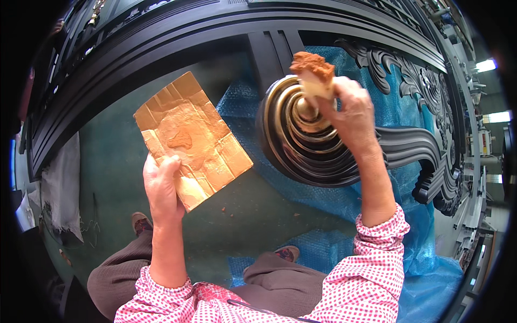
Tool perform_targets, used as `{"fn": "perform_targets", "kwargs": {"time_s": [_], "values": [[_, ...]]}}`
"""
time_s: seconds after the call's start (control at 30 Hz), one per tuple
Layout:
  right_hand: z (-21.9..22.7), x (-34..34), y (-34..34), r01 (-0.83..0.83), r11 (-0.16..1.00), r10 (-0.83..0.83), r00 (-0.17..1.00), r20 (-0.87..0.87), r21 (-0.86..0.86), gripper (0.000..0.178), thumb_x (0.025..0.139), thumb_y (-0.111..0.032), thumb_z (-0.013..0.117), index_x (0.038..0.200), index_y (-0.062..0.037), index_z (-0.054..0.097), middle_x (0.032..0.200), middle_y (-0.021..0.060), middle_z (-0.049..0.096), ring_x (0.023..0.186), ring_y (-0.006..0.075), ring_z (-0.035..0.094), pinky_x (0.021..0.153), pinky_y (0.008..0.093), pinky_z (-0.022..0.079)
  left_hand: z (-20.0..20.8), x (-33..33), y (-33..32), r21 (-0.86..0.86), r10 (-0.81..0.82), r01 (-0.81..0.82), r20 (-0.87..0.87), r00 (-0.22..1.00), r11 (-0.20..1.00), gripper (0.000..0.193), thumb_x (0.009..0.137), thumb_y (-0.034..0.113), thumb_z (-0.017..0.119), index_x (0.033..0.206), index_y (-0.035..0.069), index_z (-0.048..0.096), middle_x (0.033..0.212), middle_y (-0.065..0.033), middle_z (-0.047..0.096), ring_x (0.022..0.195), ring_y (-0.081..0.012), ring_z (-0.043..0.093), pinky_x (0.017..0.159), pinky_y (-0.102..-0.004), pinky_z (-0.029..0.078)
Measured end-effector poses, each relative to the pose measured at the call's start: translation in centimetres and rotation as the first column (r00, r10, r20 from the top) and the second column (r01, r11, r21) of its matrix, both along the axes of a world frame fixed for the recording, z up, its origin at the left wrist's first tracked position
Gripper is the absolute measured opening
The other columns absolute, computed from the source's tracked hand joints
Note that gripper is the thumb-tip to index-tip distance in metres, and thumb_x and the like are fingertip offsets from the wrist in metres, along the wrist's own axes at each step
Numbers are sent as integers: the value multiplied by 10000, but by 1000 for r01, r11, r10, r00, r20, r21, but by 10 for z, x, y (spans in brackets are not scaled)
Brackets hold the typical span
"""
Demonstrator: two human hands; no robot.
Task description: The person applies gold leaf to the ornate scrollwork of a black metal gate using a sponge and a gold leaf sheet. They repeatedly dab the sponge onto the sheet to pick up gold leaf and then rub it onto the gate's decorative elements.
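Observation:
My left hand (164, 185) grips the lower left edge of a gold-coated piece of cardboard (215, 156), thumb on top. A wet-looking patch of gold paint (180, 137) lies in its middle. In my right hand (350, 110) is a piece of sponge (312, 70), pale below and orange-brown at its torn upper end. The fingers are closed round it, over a black spiral scroll (301, 161) whose raised ridges show gold at the centre. Whether the sponge touches the scroll, I cannot tell.
A black moulded frame (188, 40) arches across the far side. Carved black leafwork (425, 89) and a curved black arm (414, 145) stand to the right. Blue bubble wrap (414, 215) covers part of the green floor (118, 177). White sheeting (62, 183) hangs at left.

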State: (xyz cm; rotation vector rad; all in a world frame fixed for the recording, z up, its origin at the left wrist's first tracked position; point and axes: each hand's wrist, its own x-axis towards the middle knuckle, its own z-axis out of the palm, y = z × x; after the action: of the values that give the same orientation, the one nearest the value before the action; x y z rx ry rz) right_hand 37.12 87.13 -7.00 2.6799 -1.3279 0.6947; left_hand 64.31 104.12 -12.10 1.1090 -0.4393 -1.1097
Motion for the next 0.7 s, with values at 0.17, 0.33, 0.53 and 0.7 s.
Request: {"fn": "perform_targets", "kwargs": {"time_s": [0.17, 0.33, 0.53, 0.7], "values": [[6, -4, -2, -50, 985, -23, 908, 418, 163, 237, 763, -257, 715, 857, -63, 615, 816, 69, 597, 807, 272, 575, 736, 395, 425, 1, 2, 1, 9, -1, 1, 1, 1000, 1000, 300, 856, 58, 498, 1136, -42, 455, 1020, -121, 580, 860, -170, 628, 785, -324, 547], [-1, -10, 1, -30, 999, 27, 994, 106, 35, 233, 757, -249, 710, 880, -76, 614, 842, 67, 606, 850, 275, 581, 751, 388, 425, 1, 0, -1, 7, 18, -18, -8, 1000, 1000, 304, 855, 52, 494, 1140, -45, 453, 1021, -121, 580, 860, -172, 629, 785, -322, 545], [7, -2, 7, -51, 994, 62, 992, 106, -99, 209, 761, -229, 710, 869, -82, 608, 853, 53, 596, 841, 255, 573, 753, 372, 410, -8, 5, 0, 32, 21, -21, 15, 1000, 999, 324, 853, 49, 489, 1159, -48, 445, 1037, -126, 578, 880, -179, 631, 801, -330, 545], [3, 0, 5, -17, 997, 15, 999, 30, 79, 223, 760, -191, 714, 909, -60, 613, 896, 72, 602, 876, 257, 571, 797, 373, 413, 1, 1, -3, 13, -6, 6, 3, 1000, 1000, 331, 851, 52, 487, 1163, -48, 443, 1043, -127, 575, 890, -181, 631, 810, -331, 543]]}}
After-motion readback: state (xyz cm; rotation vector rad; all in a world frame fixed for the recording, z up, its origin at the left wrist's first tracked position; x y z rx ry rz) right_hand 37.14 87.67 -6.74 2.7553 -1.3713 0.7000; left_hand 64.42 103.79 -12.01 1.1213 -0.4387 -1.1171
